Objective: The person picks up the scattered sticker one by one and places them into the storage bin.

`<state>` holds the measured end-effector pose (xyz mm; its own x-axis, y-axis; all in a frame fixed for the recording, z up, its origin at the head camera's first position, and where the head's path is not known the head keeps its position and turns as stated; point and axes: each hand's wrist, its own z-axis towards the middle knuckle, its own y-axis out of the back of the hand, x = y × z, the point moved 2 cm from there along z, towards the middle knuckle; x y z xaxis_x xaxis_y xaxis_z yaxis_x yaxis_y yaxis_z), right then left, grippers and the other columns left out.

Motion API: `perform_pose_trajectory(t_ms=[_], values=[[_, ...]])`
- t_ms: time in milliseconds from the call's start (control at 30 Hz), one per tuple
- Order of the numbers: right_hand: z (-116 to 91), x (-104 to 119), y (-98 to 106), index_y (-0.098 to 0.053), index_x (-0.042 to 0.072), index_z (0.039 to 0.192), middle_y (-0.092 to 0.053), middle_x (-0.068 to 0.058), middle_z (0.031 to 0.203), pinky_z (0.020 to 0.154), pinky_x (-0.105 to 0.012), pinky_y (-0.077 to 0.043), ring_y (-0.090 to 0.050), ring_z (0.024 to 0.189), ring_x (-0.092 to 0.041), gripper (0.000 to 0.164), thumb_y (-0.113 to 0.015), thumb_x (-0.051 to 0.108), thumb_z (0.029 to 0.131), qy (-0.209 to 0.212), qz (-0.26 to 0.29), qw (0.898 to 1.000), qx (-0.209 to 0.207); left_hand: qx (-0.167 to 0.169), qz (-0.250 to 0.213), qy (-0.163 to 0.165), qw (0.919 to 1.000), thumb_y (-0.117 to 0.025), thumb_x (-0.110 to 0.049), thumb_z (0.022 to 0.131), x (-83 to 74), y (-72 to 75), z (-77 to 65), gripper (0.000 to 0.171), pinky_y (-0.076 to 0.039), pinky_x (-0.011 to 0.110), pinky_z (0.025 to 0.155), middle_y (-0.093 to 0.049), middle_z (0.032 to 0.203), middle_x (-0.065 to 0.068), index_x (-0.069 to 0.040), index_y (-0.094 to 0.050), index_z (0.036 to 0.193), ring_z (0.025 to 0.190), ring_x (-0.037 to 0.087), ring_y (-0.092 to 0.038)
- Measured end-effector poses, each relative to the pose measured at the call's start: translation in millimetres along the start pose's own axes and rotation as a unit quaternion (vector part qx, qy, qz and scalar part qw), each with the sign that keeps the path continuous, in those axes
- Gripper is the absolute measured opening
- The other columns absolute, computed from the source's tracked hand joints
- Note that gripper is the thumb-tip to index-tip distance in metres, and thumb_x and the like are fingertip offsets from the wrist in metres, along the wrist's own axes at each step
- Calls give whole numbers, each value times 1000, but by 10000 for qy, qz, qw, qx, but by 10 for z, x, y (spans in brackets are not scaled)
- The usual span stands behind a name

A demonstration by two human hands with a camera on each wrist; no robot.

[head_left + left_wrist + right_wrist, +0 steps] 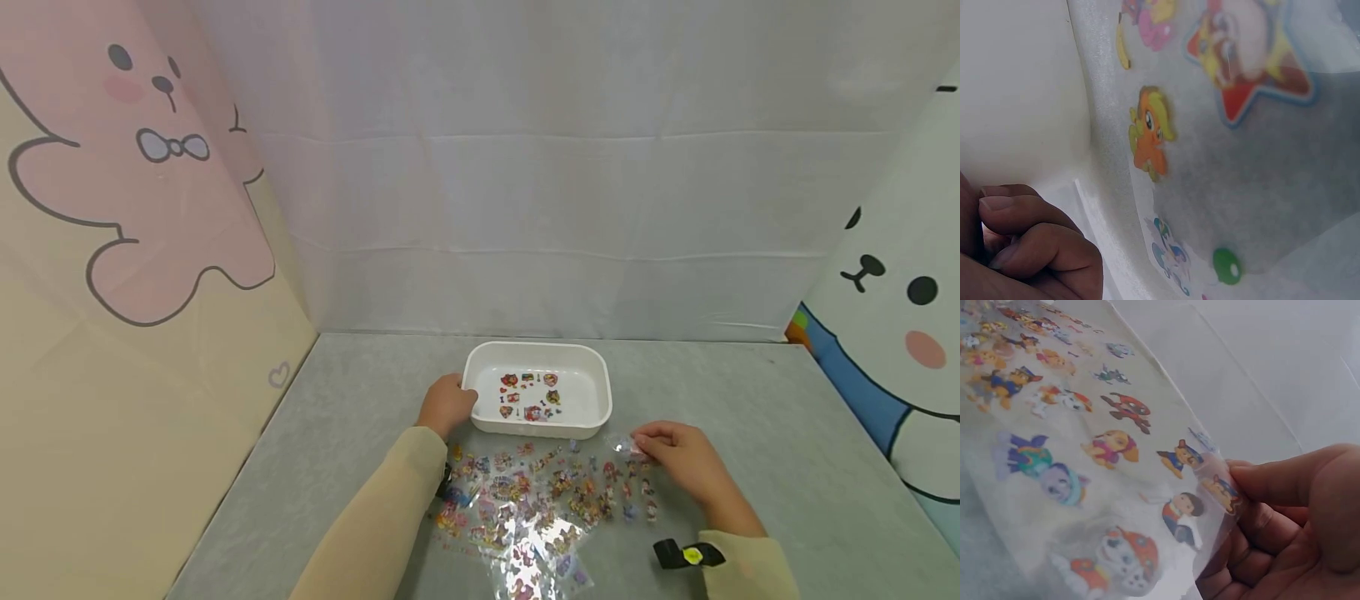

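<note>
A white rectangular tray [540, 427] stands on the grey table with a sheet of small cartoon stickers [531, 398] inside. My left hand [447, 404] grips the tray's left rim, thumb over the edge; its curled fingers also show in the left wrist view. In front of the tray lie overlapping clear sticker sheets [517, 492] with cartoon characters. At their right, my right hand [678, 454] pinches the corner of one clear sticker sheet [1125, 450] between thumb and fingers. That sheet bears cartoon puppies and is lifted at the pinched corner in the right wrist view.
The grey table [787, 450] extends to both sides. A white cloth wall [525, 208] rises behind it, with cartoon-printed panels left and right. Glare hides part of the nearest sheets. A black strap [686, 554] sits at my right wrist.
</note>
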<state>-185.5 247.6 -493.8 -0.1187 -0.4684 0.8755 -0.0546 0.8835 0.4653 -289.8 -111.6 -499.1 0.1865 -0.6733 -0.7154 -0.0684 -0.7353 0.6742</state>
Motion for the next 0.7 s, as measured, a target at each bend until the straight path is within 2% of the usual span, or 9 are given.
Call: perform_pose_trajectory(t_ms=[267,533,700], values=[[-2,0,13,-67,-14,118,-76,-10,95,73,-27,-57,-69,80,-9,28,-64,10,102,-151,809,9956,-452,-6,-24,42,10000,-62,-20,95,16,-13,20,39,-55,51,87,-72,113,14,1,-68,127,96,28,-66],[13,7,44,-63,-17,122,-76,2,89,75,-23,-56,-69,79,-4,32,-60,9,104,-129,1409,9847,-1017,-18,-55,42,10000,-61,-19,95,17,-10,15,39,-55,52,87,-72,113,14,1,-68,127,96,28,-67],[18,3,51,-64,-15,121,-75,7,86,74,-22,-56,-69,79,-3,31,-61,10,104,-186,1629,9778,-1301,9,-49,-4,10000,-61,-19,95,-2,-1,1,38,-55,51,86,-72,112,14,1,-69,126,94,28,-67]])
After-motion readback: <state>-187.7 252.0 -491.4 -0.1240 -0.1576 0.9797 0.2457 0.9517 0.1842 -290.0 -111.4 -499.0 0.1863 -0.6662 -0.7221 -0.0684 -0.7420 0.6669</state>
